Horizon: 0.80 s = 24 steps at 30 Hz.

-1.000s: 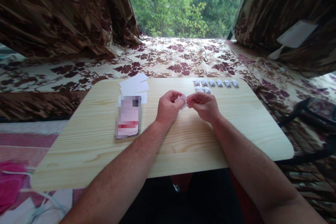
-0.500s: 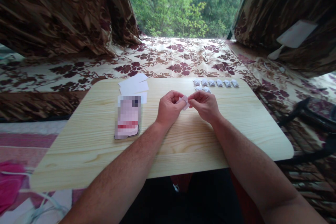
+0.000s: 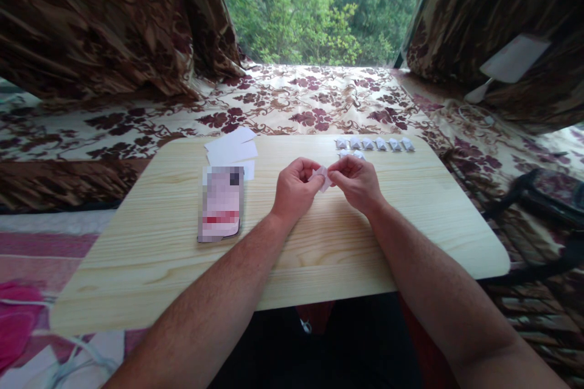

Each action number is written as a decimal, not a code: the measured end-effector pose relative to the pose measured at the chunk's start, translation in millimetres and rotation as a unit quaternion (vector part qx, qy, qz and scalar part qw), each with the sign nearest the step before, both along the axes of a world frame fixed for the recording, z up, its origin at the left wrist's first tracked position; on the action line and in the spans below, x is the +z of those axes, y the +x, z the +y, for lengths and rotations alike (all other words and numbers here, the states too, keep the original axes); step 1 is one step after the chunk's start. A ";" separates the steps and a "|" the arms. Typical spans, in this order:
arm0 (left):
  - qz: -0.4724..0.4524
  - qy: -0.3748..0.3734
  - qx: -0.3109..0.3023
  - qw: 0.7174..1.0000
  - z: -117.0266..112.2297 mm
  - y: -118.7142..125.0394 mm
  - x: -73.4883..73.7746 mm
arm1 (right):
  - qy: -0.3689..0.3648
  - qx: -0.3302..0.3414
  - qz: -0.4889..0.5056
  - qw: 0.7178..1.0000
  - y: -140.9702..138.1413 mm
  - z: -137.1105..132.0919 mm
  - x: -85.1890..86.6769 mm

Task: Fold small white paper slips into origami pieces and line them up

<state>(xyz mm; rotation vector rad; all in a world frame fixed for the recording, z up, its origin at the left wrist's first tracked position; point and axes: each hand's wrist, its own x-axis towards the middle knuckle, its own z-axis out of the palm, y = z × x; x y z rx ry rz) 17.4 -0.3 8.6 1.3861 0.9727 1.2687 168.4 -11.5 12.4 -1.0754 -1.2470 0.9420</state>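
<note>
Between my two hands, just above the wooden table, is a small folded piece of white paper. My left hand pinches its left side between thumb and fingers. At its right edge, the thumb and forefinger of my right hand are closed on it too. Fingers cover much of the paper, so its exact shape is hidden. Beyond my right hand, several small folded white paper pieces stand in a row, with a couple more in a second row partly behind the hand.
The light wooden table bears a phone, blurred by pixels, at the left. Behind it lie loose white paper sheets. A white lamp stands at the right on the floral cloth. A dark chair-like frame sits beside the table.
Both hands stay in nearly the same place, still gripping the folded paper. The paper and fingers have shifted very slightly; nothing else has moved.
</note>
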 end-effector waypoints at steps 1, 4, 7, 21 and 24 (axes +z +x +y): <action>-0.002 0.001 0.000 1.000 -0.5 0.1 0.2 | 0.002 0.002 0.002 1.000 0.3 0.3 -0.6; -0.020 -0.003 -0.002 1.000 -1.2 0.0 1.9 | 0.009 0.014 0.008 1.000 2.7 1.8 -2.2; -0.026 -0.033 -0.010 0.999 1.8 -2.2 4.0 | 0.005 0.035 0.001 0.999 6.5 3.7 -2.3; 0.064 -0.128 -0.149 0.978 12.4 -17.9 3.2 | -0.031 0.145 -0.009 0.989 18.3 2.9 7.5; 0.067 -0.123 -0.156 0.978 12.1 -18.4 3.1 | -0.033 0.153 -0.014 0.988 17.8 2.6 7.9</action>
